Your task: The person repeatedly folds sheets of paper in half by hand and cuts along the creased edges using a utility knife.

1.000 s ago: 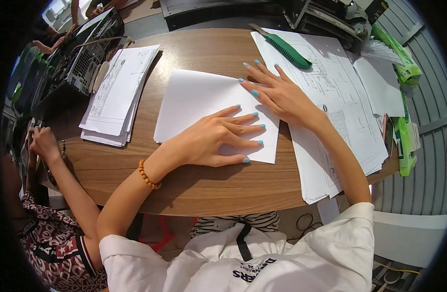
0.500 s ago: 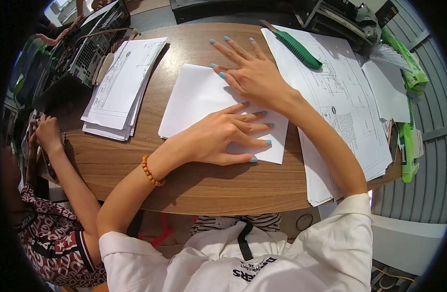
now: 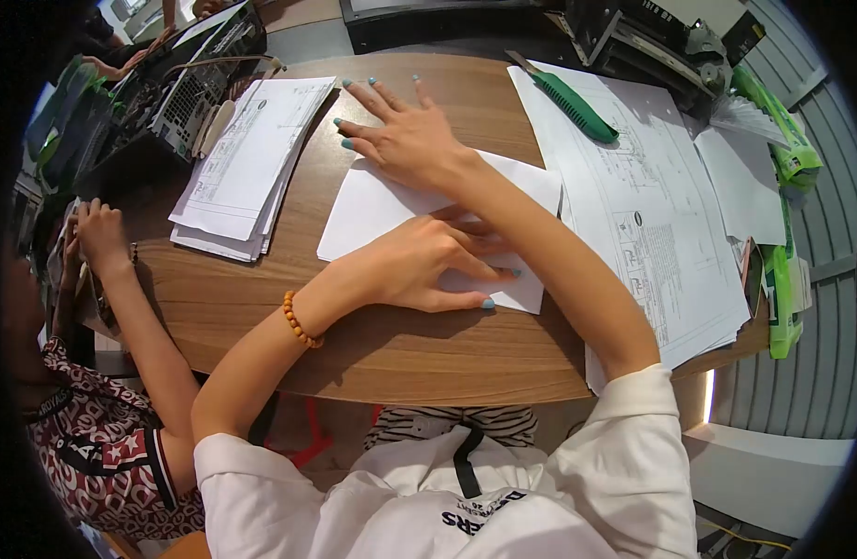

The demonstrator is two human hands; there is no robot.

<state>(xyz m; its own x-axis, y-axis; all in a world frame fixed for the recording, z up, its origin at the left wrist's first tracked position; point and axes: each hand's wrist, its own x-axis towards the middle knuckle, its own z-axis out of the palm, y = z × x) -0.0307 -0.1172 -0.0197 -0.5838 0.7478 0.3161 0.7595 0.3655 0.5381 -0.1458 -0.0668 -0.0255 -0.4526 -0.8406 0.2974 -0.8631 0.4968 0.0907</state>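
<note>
A blank white sheet of paper (image 3: 358,219) lies on the wooden table in front of me. My left hand (image 3: 419,261), with a beaded bracelet on its wrist, rests flat on the lower middle of the sheet, fingers spread to the right. Crossing above it, my right hand (image 3: 405,140) is at the sheet's upper left edge. Its palm side faces down and its fingers are spread, the tips reaching past the paper over the bare wood. Neither hand grips anything. My right forearm hides part of the sheet and some left fingertips.
A stack of printed sheets (image 3: 251,168) lies to the left, larger printed drawings (image 3: 633,205) to the right. On these sits a green utility knife (image 3: 575,104), blade exposed. An opened computer case (image 3: 181,107) stands far left. Beside me a person's hand (image 3: 102,238) handles something.
My right hand has slid left across the paper's upper part, past its left edge. The left hand stays about where it was. The sheet's upper right part now shows.
</note>
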